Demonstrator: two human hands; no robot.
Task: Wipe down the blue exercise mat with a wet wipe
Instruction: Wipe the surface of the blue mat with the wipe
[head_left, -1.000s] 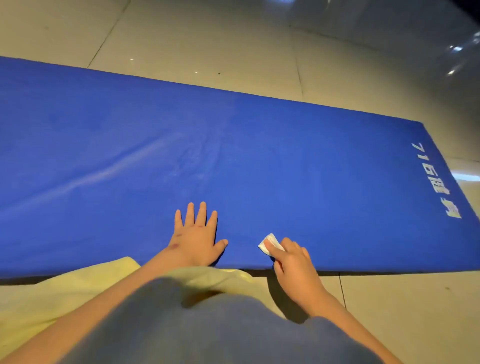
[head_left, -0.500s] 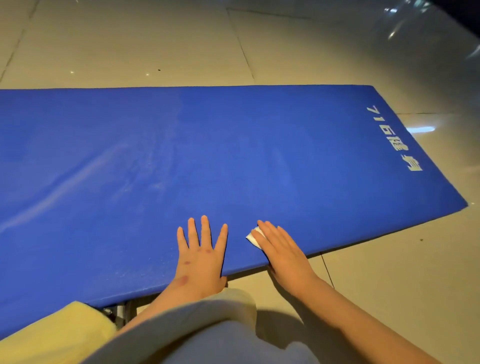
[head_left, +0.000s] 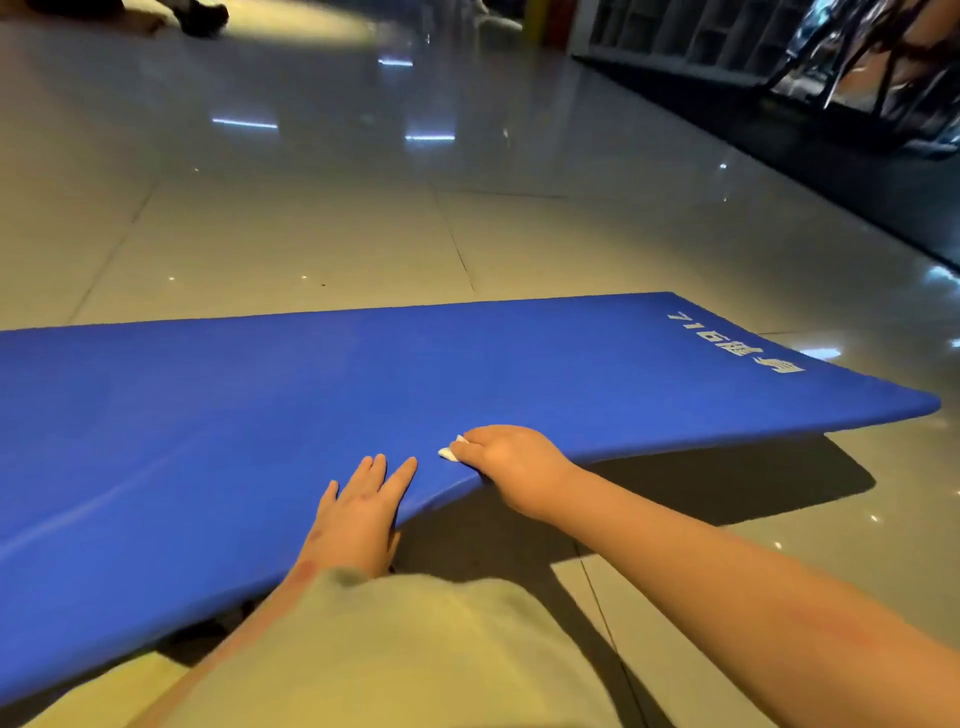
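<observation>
The tiled floor carries the blue exercise mat, which lies lengthwise across the head view, its left end out of frame and its right end bearing pale printed lettering. The near long edge stands raised off the floor beside the hands, with dark shadow beneath it. The mat surface reads as uniform and matte. One faint pale streak runs along the left portion, and whether it is a damp trace or a crease cannot be told. The left hand rests flat on the mat at the near edge, its fingers straight and released, holding nothing. The right hand sits just beside it on the same edge, fingers bent and closed over the wet wipe. The wipe is a small folded white wad, showing only at the fingertips and touching the mat. Assessment: wiping is at most in its opening stage. No wet sheen marks any treated area, and the wipe is at the near edge. The broad middle, the far edge and the lettered end appear to be left to do.
</observation>
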